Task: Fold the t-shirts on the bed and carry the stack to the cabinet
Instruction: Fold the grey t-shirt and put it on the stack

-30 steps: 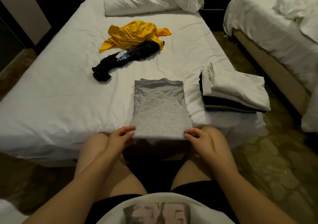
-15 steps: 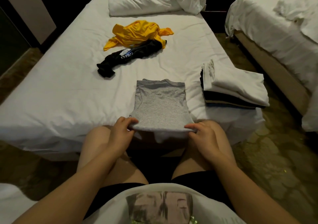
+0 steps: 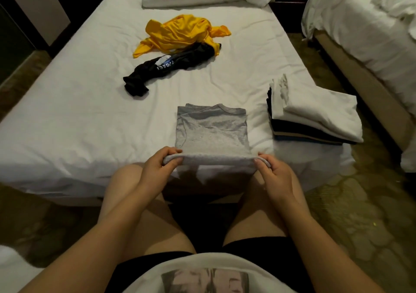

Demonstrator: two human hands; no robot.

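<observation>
the left hand (image 3: 157,168) pinches the near left corner of the grey t-shirt (image 3: 211,132), half-folded at the bed's near edge; the right hand (image 3: 276,175) pinches the right corner. if one corner lifts ahead, the fold could skew or the sleeves spill. the white bed (image 3: 67,112) looks soft and creased, with a black shirt (image 3: 171,65) and yellow shirt (image 3: 180,33) crumpled mid-bed, the folded stack (image 3: 315,117) right, a second bed (image 3: 360,33) beyond.

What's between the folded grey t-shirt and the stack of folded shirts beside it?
Nothing but bare white bed sheet between the grey t-shirt and the stack, seen in the head view.
</observation>
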